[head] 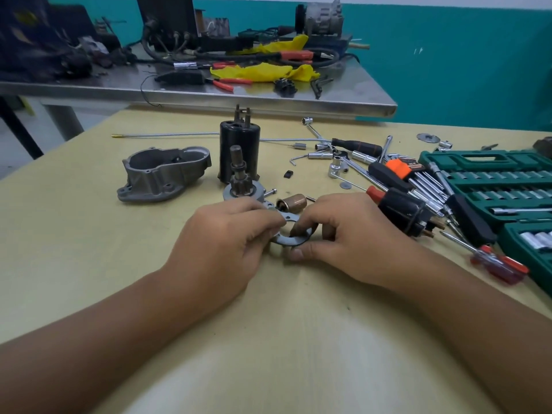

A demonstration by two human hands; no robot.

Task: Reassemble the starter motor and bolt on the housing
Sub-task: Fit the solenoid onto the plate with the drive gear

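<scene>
A flat grey metal ring plate (287, 239) is held just above the tan table between both hands. My left hand (222, 243) pinches its left side and my right hand (343, 234) pinches its right side with thumb and fingers. Behind the hands stands the pinion shaft assembly (240, 177) on its round base, and the black motor body (239, 147) stands upright behind that. The grey cast housing (162, 173) lies to the left. A small copper-coloured sleeve (294, 202) lies just beyond my fingers, and a black solenoid (404, 212) lies to the right.
Loose sockets, a ratchet (357, 144), hex keys (400, 168) and screwdrivers (495, 262) litter the right side. An open green socket case (490, 174) sits at the far right. A steel bench (209, 91) with cables and pliers stands behind the table.
</scene>
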